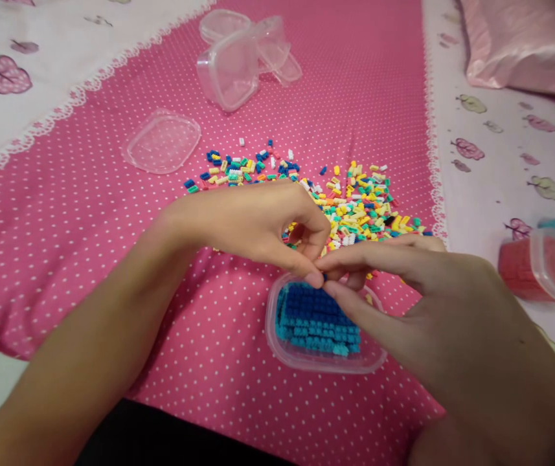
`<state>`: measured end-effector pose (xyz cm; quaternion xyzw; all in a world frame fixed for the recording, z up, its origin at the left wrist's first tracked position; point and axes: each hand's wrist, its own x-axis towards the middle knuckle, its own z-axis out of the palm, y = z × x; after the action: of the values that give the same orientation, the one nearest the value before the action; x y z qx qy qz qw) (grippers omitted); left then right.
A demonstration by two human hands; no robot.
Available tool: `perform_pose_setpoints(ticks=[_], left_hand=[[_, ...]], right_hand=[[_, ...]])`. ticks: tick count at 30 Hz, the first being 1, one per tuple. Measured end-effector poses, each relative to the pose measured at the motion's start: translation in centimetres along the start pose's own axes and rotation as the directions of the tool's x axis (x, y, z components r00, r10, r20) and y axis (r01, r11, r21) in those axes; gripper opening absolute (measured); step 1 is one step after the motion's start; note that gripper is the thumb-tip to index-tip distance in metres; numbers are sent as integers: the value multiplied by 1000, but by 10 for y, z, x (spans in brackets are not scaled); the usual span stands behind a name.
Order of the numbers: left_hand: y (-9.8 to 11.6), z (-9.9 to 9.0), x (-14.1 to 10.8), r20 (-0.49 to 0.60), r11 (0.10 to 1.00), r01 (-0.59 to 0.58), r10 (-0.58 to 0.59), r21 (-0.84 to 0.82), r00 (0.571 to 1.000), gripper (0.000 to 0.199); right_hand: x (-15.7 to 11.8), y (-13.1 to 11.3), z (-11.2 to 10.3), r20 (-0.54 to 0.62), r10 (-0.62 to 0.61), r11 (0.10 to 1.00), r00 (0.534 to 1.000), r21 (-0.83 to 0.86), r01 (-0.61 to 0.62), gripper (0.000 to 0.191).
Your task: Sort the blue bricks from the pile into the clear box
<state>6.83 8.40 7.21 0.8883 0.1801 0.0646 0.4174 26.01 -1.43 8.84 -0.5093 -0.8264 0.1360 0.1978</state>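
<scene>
My left hand [267,220] and my right hand [413,285] meet above a clear plastic container [328,366], both closed in a pinch with fingertips touching. A sliver of a small dark blue building brick [324,277] shows between them; my fingers cover most of it. In the container, rows of dark blue bricks [317,303] lie against rows of light blue bricks [318,334], packed together. Just beyond my hands spreads a loose pile of mixed building bricks [362,207] in yellow, green, white, blue and coral, partly hidden by my left hand.
Clear empty containers [231,71] lie tipped at the back, with a clear lid [163,141] nearer on the left. A container of red bricks [532,265] lies at the right edge. A pink pillow [524,45] rests at the back right of the dotted pink bedspread [209,362].
</scene>
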Motion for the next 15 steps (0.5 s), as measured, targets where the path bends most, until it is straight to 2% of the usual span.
perform_pose_setpoints(ticks=[3,6,11,15], left_hand=[[-6,-6,-5,-54,999,1,2,42,999,28],[-11,-15,-13,-129,997,37,-28,74,991,28],[-15,-16,-16,-141,997,44,-36,57,989,25],[-14,-9,-15,-94,1000,-6,7,10,996,19]], right_hand=[[-2,0,1,17,38,999,999,11,-39,21],[-5,-6,1,91,50,998,995,23,-52,23],[-13,-20,5,149,-71,997,986,16,70,22],[-22,-16,17,194,-176,984,965,59,167,20]])
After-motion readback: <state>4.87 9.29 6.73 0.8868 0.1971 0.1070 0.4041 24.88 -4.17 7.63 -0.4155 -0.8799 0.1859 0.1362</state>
